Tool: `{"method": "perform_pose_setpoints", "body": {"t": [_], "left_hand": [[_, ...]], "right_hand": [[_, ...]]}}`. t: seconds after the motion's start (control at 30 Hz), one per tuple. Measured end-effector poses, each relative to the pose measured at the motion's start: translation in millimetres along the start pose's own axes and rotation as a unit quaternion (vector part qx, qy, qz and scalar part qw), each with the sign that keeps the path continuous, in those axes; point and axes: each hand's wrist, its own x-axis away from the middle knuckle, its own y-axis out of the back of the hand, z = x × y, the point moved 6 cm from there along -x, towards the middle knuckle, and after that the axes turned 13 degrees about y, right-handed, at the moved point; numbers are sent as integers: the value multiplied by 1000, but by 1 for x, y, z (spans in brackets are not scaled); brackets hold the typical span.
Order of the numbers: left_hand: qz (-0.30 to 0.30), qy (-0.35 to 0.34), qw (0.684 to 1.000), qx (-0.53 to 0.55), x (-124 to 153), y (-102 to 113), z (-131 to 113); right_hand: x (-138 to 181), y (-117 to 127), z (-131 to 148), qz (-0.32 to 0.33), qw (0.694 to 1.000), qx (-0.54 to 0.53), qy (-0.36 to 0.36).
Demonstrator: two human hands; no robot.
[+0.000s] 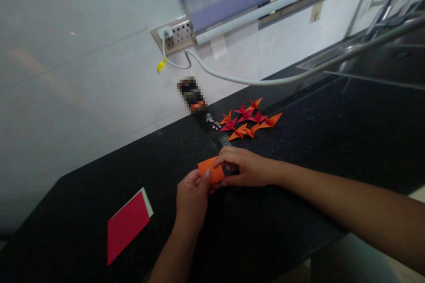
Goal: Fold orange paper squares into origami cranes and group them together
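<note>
A small folded square of orange origami paper point(206, 167) is held up over the dark counter. My left hand point(192, 199) pinches it from the near left side, its thumb lying on the front face. From the right, my right hand point(244, 167) has its curled fingers at the paper's upper right edge, with the fingertips against it. Just beyond both hands sits a cluster of several folded paper cranes, some orange like this crane point(272, 120), some red like this crane point(244, 112).
A stack of red origami paper point(128, 230) lies on the black counter point(159, 163) at the left. A pixelated upright object point(192, 95) leans against the tiled wall. Above hang a socket strip point(179, 35) and a white cable point(239, 80); a sink point(381, 64) is at the right.
</note>
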Motion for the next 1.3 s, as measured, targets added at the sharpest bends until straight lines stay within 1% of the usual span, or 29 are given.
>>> {"method": "perform_pose_setpoints", "body": {"t": [0.1,0.27,0.5,0.63,0.9,1.07,1.17,1.3], "left_hand": [[-3,3,1000,5,0,0,0],[-4,-1,1000,6,-1,0,0],[-4,-11,1000,-9,0,0,-1],[-6,-18,999,-29,1,0,-1],[44,-18,999,-24,0,-8,0],[73,9,997,-33,3,-15,1],[85,21,995,-39,4,-18,3],[85,32,994,-60,3,-19,6]], "right_hand": [[0,-1,1,10,1000,11,5],[-1,0,3,10,1000,13,7],[-1,1,4,-2,1000,10,21],[0,1,3,-23,999,11,31],[0,5,-2,-68,997,26,7],[-2,4,-4,-73,996,40,-9],[-3,4,-4,-74,996,48,-20],[-3,7,-5,-90,994,47,-35]]}}
